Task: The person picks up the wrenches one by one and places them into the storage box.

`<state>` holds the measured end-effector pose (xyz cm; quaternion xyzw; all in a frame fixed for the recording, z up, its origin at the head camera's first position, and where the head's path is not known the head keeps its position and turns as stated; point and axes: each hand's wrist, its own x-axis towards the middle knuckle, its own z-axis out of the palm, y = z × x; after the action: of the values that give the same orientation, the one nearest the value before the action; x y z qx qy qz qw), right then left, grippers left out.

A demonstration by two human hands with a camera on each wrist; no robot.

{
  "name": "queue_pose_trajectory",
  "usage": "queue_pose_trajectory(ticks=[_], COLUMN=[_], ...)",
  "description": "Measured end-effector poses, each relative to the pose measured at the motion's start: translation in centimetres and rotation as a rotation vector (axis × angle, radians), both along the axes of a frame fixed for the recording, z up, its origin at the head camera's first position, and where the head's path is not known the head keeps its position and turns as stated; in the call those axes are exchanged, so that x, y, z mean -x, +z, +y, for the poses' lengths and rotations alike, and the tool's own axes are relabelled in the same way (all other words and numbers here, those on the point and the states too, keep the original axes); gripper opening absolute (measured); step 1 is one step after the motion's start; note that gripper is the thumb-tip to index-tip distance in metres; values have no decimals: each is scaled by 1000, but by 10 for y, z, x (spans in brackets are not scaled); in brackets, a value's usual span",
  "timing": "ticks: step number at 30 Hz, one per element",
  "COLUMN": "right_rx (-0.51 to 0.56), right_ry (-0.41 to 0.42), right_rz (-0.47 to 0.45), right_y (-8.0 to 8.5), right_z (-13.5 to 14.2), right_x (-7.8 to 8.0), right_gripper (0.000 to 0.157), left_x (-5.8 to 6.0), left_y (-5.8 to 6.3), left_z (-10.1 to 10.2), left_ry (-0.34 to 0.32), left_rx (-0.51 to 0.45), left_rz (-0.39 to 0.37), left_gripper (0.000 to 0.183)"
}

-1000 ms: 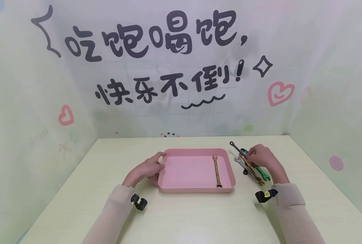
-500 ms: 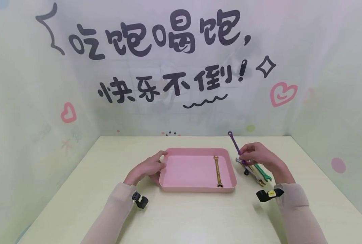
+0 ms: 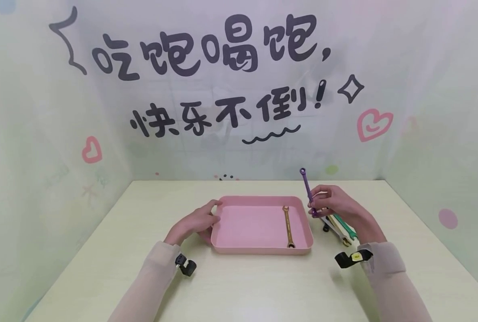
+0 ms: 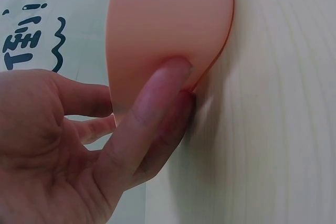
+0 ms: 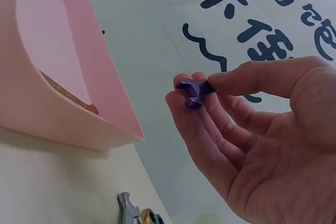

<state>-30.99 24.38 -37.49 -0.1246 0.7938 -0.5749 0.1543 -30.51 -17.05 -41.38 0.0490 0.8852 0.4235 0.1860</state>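
My right hand (image 3: 335, 201) pinches a purple wrench (image 3: 307, 192) between thumb and fingertips, just beyond the right side of the pink tray (image 3: 259, 251). The wrench stands steeply, ring end up; its open jaw (image 5: 194, 93) shows at the fingertips in the right wrist view. My left hand (image 3: 196, 221) holds the tray's left end, with the thumb (image 4: 163, 93) against the outer wall and other fingers reaching round the far side. A gold wrench (image 3: 288, 226) lies lengthwise inside the tray near its right wall.
Below my right hand lies a loose pile of wrenches, including a silver wrench (image 3: 333, 227) and a green wrench (image 3: 347, 227), partly hidden by the hand. The pale wooden table (image 3: 255, 290) ends at a printed cloth backdrop (image 3: 182, 161).
My right hand has lifted the purple wrench off the pile and moved left towards the tray, tilting the wrench more upright. The left hand keeps its place on the tray.
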Motion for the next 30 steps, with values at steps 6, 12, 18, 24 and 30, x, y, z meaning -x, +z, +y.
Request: queue_pose_trajectory(ticks=[6, 12, 18, 24, 30], right_rx=[58, 110, 117, 63, 55], right_ry=[28, 68, 67, 4, -19], right_rz=[2, 0, 24, 18, 14], right_y=[0, -3, -5, -7, -6], right_z=[-5, -10, -21, -29, -34], right_x=[-1, 1, 1, 0, -1], right_gripper=[25, 30, 23, 28, 23], left_x=[1, 1, 0, -1, -1], left_y=[-1, -2, -1, -1, -2], left_z=[1, 0, 0, 0, -1], left_ry=[1, 0, -1, -4, -4], left_rx=[-3, -2, 3, -4, -8], left_rz=[0, -1, -4, -7, -4], left_gripper=[59, 58, 58, 58, 58])
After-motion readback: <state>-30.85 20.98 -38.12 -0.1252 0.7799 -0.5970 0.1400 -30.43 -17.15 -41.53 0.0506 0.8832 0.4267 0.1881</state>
